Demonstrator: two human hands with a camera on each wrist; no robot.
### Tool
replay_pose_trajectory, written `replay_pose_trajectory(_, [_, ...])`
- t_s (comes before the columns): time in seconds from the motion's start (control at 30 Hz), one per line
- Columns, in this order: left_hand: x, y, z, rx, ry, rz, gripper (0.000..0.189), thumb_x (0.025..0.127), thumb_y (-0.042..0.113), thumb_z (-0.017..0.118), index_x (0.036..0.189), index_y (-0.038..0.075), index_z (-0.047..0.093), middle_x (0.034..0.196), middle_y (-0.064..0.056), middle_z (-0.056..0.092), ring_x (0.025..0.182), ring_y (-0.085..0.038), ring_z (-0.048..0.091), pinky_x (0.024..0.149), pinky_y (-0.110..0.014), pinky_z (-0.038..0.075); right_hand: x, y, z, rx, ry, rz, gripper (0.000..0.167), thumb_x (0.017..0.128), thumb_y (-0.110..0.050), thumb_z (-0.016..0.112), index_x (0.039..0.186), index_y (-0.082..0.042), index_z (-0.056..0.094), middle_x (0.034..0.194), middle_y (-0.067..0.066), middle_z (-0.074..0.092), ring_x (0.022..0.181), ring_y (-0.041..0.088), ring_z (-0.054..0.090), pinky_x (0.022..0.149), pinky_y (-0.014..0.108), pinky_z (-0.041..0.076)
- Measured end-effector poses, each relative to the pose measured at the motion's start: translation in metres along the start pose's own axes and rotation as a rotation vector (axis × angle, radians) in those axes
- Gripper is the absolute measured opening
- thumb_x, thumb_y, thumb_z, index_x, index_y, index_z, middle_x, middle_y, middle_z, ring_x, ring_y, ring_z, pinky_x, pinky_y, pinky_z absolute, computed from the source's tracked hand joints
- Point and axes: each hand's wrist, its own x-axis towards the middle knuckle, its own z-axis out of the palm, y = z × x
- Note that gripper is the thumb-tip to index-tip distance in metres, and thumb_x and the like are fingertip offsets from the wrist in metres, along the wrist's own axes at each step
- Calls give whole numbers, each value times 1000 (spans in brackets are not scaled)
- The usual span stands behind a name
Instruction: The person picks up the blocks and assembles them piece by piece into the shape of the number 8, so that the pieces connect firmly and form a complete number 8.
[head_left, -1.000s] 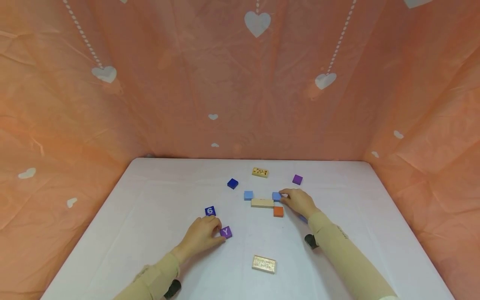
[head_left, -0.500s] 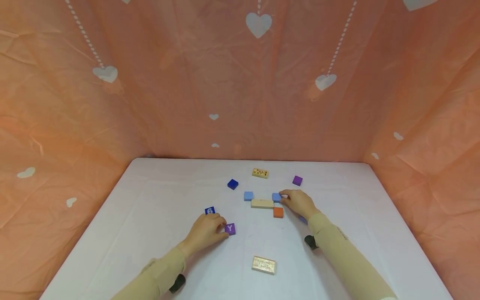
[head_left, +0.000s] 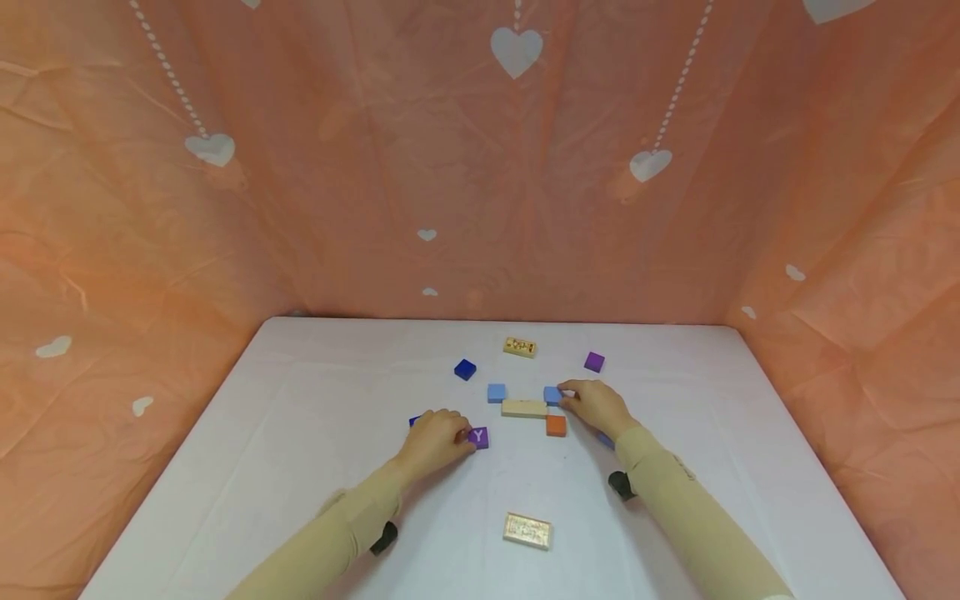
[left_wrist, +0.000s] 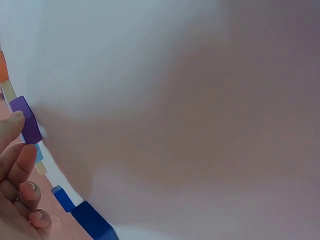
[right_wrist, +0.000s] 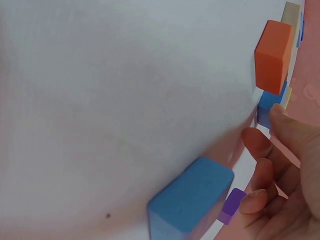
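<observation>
My left hand (head_left: 435, 442) pinches a purple block marked Y (head_left: 478, 437) by its left side, left of the middle of the table. In the left wrist view the thumb lies on this block's face. My right hand (head_left: 600, 406) holds a light blue block (head_left: 552, 396) between thumb and finger at the right end of a pale wooden bar (head_left: 524, 408). Another light blue block (head_left: 497, 392) sits at the bar's left end. An orange block (head_left: 556, 426) stands just in front of the right end. A dark blue block (head_left: 414, 422) is mostly hidden behind my left hand.
Farther back are a dark blue block (head_left: 465, 369), a gold patterned bar (head_left: 520, 347) and a purple block (head_left: 594, 362). Another gold bar (head_left: 527, 531) lies near the front. A blue block (right_wrist: 192, 200) sits beneath my right wrist. An orange curtain (head_left: 480, 208) surrounds the white table (head_left: 337, 358).
My left hand has carried the purple Y block right and away from me, toward the wooden bar, turning it straighter. It now covers most of the dark blue block. My right hand has stayed put.
</observation>
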Motion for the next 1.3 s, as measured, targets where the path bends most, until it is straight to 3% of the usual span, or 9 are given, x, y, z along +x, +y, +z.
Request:
replay_pose_trajectory(0.2, [17,5,5,-14,-39,-21,20,80,28,72,91,11,71,67,6,59,64,-8,45,64,-24,34,1,1,0,7,-2,3,34,90,-22,61,122,-12,61,109,10,68,89,20,61,87,44,49])
replay_pose_trajectory(0.37, [24,7,5,1,-42,-15,17,80,27,72,88,12,72,66,5,60,63,-8,45,63,-23,34,1,0,0,15,-9,7,35,90,-22,61,123,-12,61,109,10,68,89,20,60,88,44,49])
replay_pose_trajectory(0.67, [29,8,5,10,-60,-12,21,81,27,70,95,11,72,77,2,68,70,-11,55,67,-26,39,2,1,0,19,-4,8,34,89,-22,61,122,-12,61,104,9,69,84,18,58,83,42,50])
replay_pose_trajectory(1.3, [32,9,7,10,-50,-18,13,82,25,69,87,13,72,70,4,65,64,-8,50,65,-24,38,1,2,0,67,-33,35,36,90,-23,60,124,-11,59,99,7,67,84,18,56,85,42,49])
